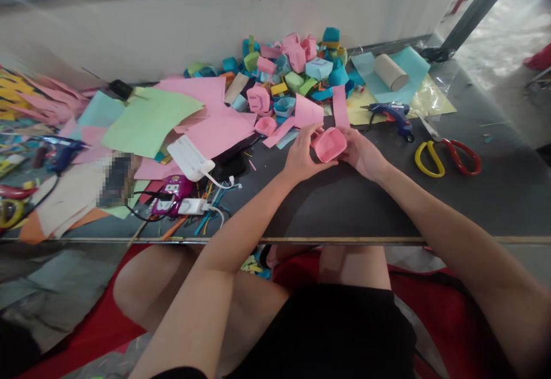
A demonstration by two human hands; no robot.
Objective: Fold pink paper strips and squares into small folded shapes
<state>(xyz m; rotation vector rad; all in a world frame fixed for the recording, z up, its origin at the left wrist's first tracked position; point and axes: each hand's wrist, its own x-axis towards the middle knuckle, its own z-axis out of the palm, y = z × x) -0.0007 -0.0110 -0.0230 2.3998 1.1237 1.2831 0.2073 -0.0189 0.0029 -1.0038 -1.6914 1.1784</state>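
Observation:
A small pink paper cup with rounded corners is held over the grey table, its hollow side toward me. My left hand grips its left side, thumb along the lower edge and fingers behind. On the opposite side, my right hand closes on the cup's right wall; some of its fingertips are hidden. Just beyond the hands lie a curved pink paper piece and a pink paper strip. To the right are a blue glue gun and scissors with one yellow and one red handle.
A heap of small folded paper cups runs along the wall. Pink and green paper sheets cover the left side, near a white power bank and a purple power strip with cables. A cardboard tube lies at the back right.

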